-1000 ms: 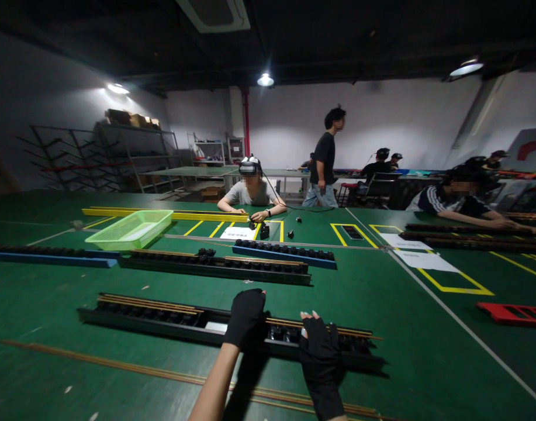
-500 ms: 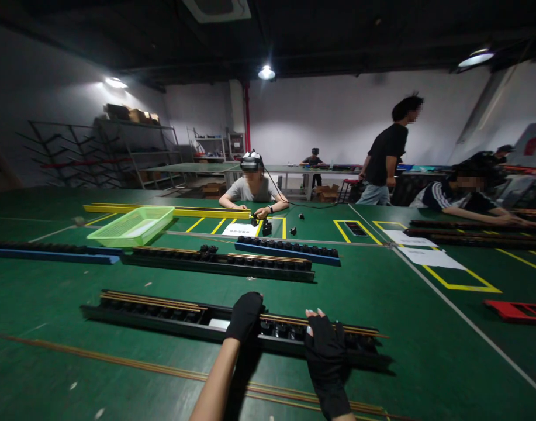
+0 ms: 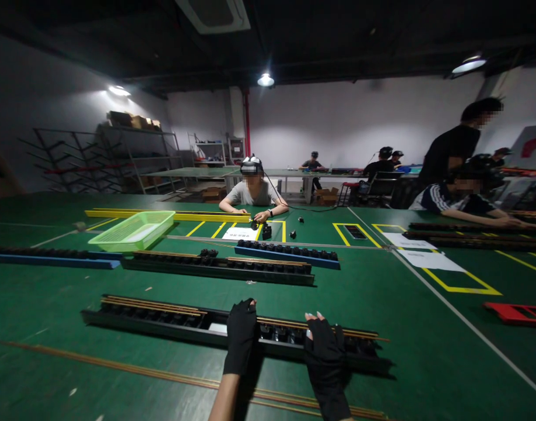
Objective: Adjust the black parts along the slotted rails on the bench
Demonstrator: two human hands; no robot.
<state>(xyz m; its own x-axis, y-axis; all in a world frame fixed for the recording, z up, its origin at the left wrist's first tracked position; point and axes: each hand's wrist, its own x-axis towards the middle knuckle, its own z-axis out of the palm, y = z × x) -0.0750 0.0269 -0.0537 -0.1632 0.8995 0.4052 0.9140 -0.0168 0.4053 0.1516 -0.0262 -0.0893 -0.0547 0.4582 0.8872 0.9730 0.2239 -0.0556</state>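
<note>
Both my black-gloved hands are over a long black rail [image 3: 162, 316] that lies crosswise on the green table in front of me. Thin wooden-looking strips run along its top, and dark parts sit in its channel. My left hand [image 3: 240, 336] is over the rail's middle, with its fingers hidden under the glove's dark shape. My right hand [image 3: 325, 365] lies further right on the rail, its bare fingertips showing past the glove ends. Whether either hand grips the rail is hard to see.
Thin brass-coloured strips [image 3: 118, 377] lie nearer me. Beyond stand a black rail [image 3: 219, 269], a blue rail [image 3: 287, 256], a green basket [image 3: 131, 231] and a yellow rail [image 3: 206, 215]. A seated person [image 3: 253, 193] works across the table, another [image 3: 463, 204] at right.
My left hand has slid slightly nearer me on the rail, and my view has levelled. The standing person at the back has walked to the right.
</note>
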